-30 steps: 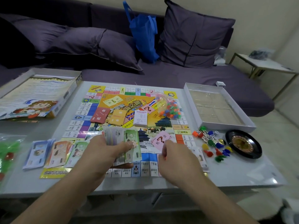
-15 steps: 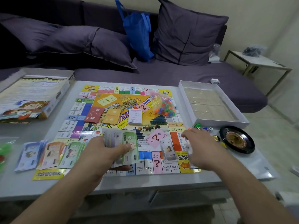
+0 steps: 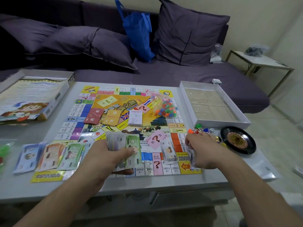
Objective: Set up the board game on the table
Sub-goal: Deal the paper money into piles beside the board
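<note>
We can see the game board (image 3: 131,122) lying flat and open in the middle of the table (image 3: 147,182), so that part is done. Three little piles of play money (image 3: 49,155) sit in a row at the near left, partly on the board's edge. Some cards (image 3: 102,117) and a bag of tiny colored pieces (image 3: 163,104) rest on the board.

Our left hand (image 3: 105,154) grips a fat stack of bills (image 3: 124,148), thumb on top, just above the near edge of the board. Our right hand (image 3: 201,150) is well apart from it, over the right corner of the board. Its fingers are curled on a bill (image 3: 191,157) there. One more bill (image 3: 169,151) lies alone between our hands.

We think the money is about half sorted. The stack still needs dealing into piles. The bag is still closed, and the small game pieces (image 3: 199,129) sit in a heap beside the spinning wheel (image 3: 237,140). The empty box tray (image 3: 213,105) waits on the right.
</note>
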Motion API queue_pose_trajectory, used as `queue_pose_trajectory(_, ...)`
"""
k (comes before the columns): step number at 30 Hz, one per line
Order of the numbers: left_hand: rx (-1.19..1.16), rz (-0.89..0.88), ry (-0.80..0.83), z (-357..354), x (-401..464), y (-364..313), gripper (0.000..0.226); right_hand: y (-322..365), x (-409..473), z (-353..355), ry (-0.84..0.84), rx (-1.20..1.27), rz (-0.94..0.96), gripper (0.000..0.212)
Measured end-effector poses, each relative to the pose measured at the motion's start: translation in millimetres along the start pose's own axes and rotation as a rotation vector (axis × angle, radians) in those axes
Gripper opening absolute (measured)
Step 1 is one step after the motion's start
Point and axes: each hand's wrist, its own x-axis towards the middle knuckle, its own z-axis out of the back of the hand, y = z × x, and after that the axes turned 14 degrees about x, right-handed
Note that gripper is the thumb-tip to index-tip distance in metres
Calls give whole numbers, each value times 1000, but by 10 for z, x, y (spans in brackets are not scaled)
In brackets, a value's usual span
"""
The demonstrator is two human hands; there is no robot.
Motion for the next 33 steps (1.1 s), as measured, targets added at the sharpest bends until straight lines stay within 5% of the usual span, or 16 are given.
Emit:
queue_pose_trajectory(5, 3, 3, -1, -1, -7, -10, 23, 7, -6, 2, 20, -31, -15, 29)
queue_pose_trajectory(16, -7, -13, -1, 21, 4, -6, 18, 112, -100, 112, -49, 65, -21, 38)
queue_pose_trajectory(28, -5, -26, -15, 60, -5, -24, 17, 566, 243, 19, -165, 386, 203, 35)
queue_pose_trajectory(33, -9, -27, -16, 99, 23, -5, 19, 479, 290, -71, -210, 268, 157, 63)
